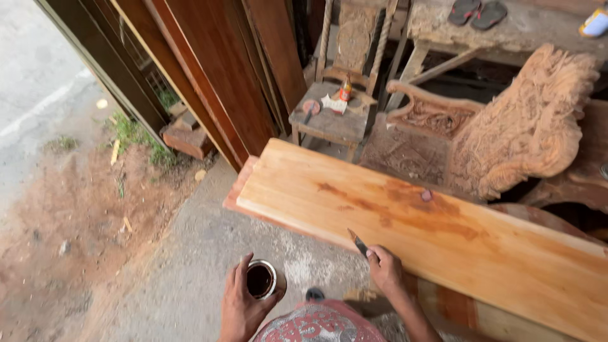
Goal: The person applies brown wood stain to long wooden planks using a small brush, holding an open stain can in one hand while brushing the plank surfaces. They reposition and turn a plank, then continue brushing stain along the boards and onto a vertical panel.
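Head view, looking down. Count near the body: two hands, one cup, one brush, one plank on top of the stack. Left hand [242, 304] at bottom centre, grip curled round the cup [261, 280]: thumb on the near side, fingers wrapped on the far side, closed on the wall of the cup. Cup is small, round, metal-rimmed, upright, holding dark brown liquid. Right hand [385, 269] just right of it, grip pinched shut on the handle of the brush [357, 241]; the brush is thin and dark, its tip pointing up-left and lying over the near edge of the plank [443, 234]. Plank is long, pale orange wood with one darker brown streak along its middle and one small round knot; it runs from upper left to lower right and rests on other boards, of which a reddish edge shows at its left end. Concrete floor [190, 266] below the cup, red dirt to the left. Farther off: one carved armchair [506, 133], unfinished, right of the plank's far side; one plain chair [335, 107] behind, with one small bottle [345, 88] and a few small items on its seat. Dark boards [221, 69] lean upright at left. One pair of sandals [476, 12] lies on the counter [506, 31] at top right.
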